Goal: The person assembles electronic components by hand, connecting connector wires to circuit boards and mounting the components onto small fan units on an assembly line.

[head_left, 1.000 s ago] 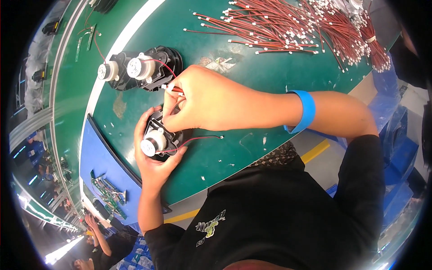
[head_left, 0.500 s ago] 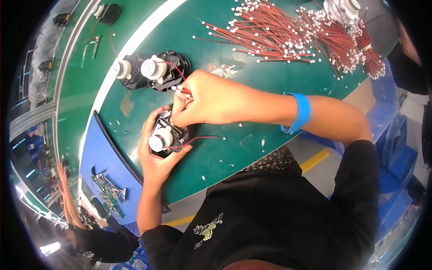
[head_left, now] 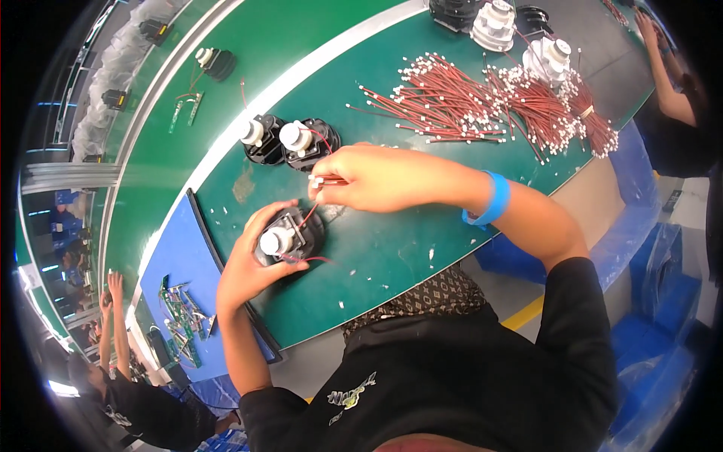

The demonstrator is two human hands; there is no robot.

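Note:
My left hand (head_left: pixel 247 270) is wrapped round a black motor unit (head_left: pixel 307 239) with a white cylindrical motor (head_left: pixel 277 240) on it, on the green table. A red wire trails off the unit's near side. My right hand (head_left: pixel 365 177), with a blue band on the wrist, is closed on a few red wires (head_left: pixel 328 181) with white connectors, just above and to the right of the unit. One red wire (head_left: pixel 309 216) runs from the unit up toward my right fingers. My palm hides the rest of the bunch.
Two similar motor units (head_left: pixel 307 143) stand just beyond my hands. A large pile of red wires (head_left: pixel 452 98) lies at the far right, with white units (head_left: pixel 548 60) behind it. Green circuit boards (head_left: pixel 184 316) rest on a blue mat (head_left: pixel 169 264) at left. Co-workers are at both sides.
My right hand has drawn up off the motor unit, and a wire now stretches between them. My left hand still holds the unit. The whole view has shifted.

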